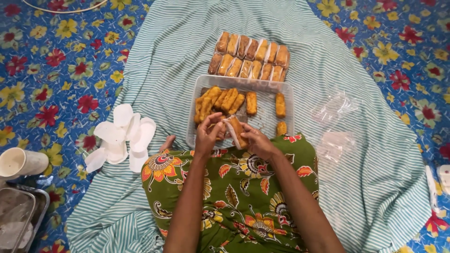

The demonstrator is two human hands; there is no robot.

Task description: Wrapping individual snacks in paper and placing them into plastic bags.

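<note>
At far left lie loose white paper liners (123, 137), unused. The left hand (207, 134) pinches the clear wrapper's edge, while the right hand (255, 142) closes around a fried snack stick (236, 131) over the tray's near rim. The clear plastic tray (287, 93) holds some eight unwrapped sticks (220, 102) — beyond it, two rows of wrapped sticks (251, 57) look finished. Empty clear bags (333, 108) wait at right.

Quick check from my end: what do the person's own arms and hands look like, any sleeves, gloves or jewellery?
Both arms are bare from the bottom edge of the view to the fingers, with no sleeves in sight. The left hand and the right hand wear no gloves, and no rings, bracelets or watch can be seen on either.
</note>
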